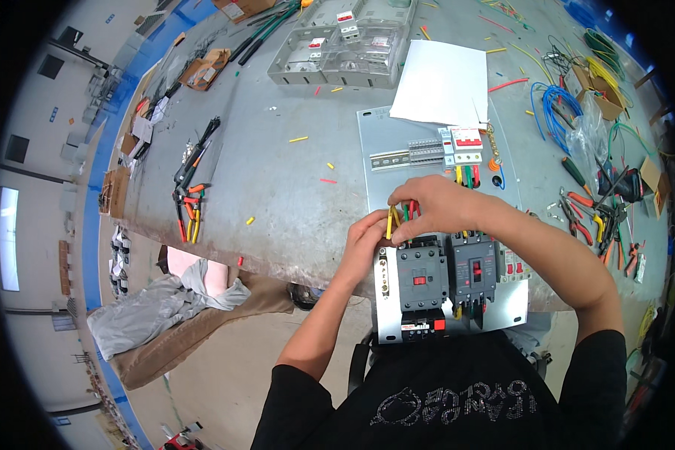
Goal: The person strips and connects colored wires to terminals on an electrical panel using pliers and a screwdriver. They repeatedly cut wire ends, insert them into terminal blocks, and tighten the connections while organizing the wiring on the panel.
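Both my hands meet above a metal mounting plate (508, 304) that overhangs the table's near edge. My left hand (365, 241) is closed at the fingertips on a short yellow wire (389, 223). Reaching in from the right, my right hand (436, 206) pinches the same wire near its upper part; its exact finger contact is partly hidden. Red and green wires stand up beside it under my right fingers. Just below my hands sits a dark grey contactor (421, 277), with a dark circuit breaker (475, 270) to its right. A red-and-white breaker (468, 142) is mounted farther up the plate.
Pliers and cutters (190, 210) lie on the left of the table, more hand tools (611, 217) on the right. White paper (441, 84) and a clear-lidded grey box (343, 56) lie at the back. Blue wire coils (555, 109) are far right. Wire scraps are scattered about.
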Tool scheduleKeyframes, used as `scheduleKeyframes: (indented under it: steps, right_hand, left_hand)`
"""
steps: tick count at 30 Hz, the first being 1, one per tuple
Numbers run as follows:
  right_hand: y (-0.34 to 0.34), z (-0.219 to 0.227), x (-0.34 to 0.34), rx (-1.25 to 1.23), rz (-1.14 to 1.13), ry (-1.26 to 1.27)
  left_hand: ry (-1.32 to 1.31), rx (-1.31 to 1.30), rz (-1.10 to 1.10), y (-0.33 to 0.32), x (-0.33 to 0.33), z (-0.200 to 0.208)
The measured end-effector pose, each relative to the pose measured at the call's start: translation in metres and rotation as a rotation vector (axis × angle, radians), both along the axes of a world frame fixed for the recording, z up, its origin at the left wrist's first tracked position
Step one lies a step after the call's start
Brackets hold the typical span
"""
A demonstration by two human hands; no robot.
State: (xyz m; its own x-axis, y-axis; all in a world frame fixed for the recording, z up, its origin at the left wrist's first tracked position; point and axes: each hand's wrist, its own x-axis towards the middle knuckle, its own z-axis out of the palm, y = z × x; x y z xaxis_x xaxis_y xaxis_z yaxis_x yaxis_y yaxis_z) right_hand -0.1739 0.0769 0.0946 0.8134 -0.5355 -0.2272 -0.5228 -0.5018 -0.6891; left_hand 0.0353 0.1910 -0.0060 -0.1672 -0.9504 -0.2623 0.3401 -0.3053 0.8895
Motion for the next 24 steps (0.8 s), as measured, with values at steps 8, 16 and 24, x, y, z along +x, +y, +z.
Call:
scheduleKeyframes:
  steps: [8, 16, 24]
  right_hand:
    - [-0.01, -0.009, -0.013, 0.247, -0.09, -0.104]
    - [-0.019, -0.011, -0.02, 0.297, -0.065, -0.006]
    - [-0.007, -0.006, -0.019, 0.27, -0.104, -0.004]
  left_hand:
    - [-0.175, 0.025, -0.234, -0.01, 0.014, 0.032]
    - [-0.235, 0.045, -0.208, -0.011, 0.004, 0.04]
    - [-0.283, 0.032, -0.177, -0.011, 0.002, 0.032]
